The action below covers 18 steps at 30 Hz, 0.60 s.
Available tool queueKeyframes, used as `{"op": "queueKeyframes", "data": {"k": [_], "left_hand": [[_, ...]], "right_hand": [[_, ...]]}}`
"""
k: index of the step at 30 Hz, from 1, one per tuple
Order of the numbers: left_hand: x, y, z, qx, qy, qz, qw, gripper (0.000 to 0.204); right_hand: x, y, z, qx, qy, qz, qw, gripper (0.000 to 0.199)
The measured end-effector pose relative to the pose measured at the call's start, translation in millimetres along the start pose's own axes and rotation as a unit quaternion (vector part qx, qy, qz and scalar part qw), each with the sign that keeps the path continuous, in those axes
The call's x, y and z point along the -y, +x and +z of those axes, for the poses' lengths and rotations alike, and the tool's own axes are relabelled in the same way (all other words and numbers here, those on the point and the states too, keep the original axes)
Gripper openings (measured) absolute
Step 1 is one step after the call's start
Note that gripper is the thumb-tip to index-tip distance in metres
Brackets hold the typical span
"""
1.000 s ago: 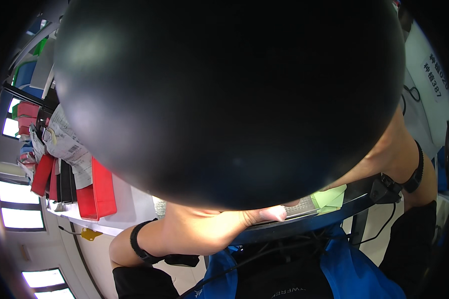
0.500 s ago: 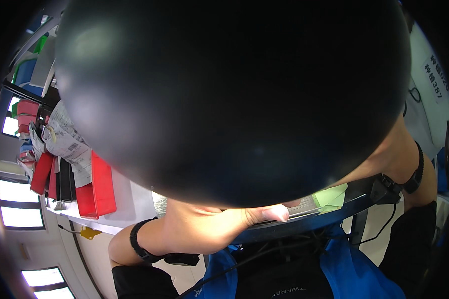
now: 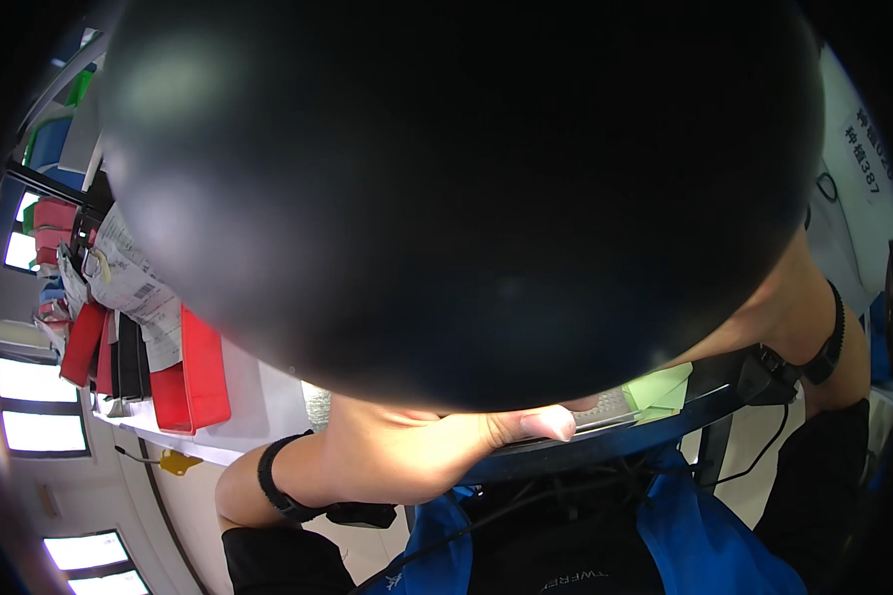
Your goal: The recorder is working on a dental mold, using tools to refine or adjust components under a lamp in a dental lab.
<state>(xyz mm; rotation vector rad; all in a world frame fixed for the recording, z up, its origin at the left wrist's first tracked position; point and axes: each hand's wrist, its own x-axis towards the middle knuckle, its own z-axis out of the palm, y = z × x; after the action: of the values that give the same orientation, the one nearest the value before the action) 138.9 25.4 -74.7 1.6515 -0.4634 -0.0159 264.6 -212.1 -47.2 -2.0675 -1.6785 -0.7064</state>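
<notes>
A large, smooth black rounded thing [image 3: 466, 208] fills most of the view and covers the work area; its kind does not show. My left hand [image 3: 417, 451] reaches in below its lower edge, thumb pointing right, the other fingers hidden behind it. Of my right hand [image 3: 764, 307] only the back and wrist come out at the black thing's right side; most of its fingers are covered. Another fingertip shows beside the left thumb, but whose hand it belongs to I cannot tell. Whatever either hand holds is out of sight. Pale green paper notes [image 3: 658, 394] lie between the hands near the table edge.
Red bins [image 3: 206, 382] and black ones stand on the left, with printed paper sheets [image 3: 134, 263] draped over them. A dark table edge [image 3: 605, 436] runs before my body. Cables [image 3: 556, 491] hang below it. A white labelled surface rises at right.
The black rounded thing looks slightly larger, its left edge a little farther left. Both of my hands stay almost in the same place.
</notes>
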Motion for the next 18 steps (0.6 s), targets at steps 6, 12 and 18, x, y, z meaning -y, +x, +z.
{"op": "queueKeyframes", "data": {"k": [6, 12, 18], "left_hand": [[-6, 0, 4, -0.022, -0.038, -0.047, 0.998, 0.014], [-11, -3, 4, 0.001, -0.11, -0.092, 0.99, 0.014], [-13, -1, -1, 0.022, -0.089, -0.099, 0.991, 0.015]], "right_hand": [[5, 0, -1, -0.034, 0.02, 0.034, 0.999, 0.044], [-3, -3, 13, -0.132, 0.045, -0.032, 0.99, 0.042], [-8, -10, 18, -0.058, 0.202, 0.057, 0.976, 0.035]]}}
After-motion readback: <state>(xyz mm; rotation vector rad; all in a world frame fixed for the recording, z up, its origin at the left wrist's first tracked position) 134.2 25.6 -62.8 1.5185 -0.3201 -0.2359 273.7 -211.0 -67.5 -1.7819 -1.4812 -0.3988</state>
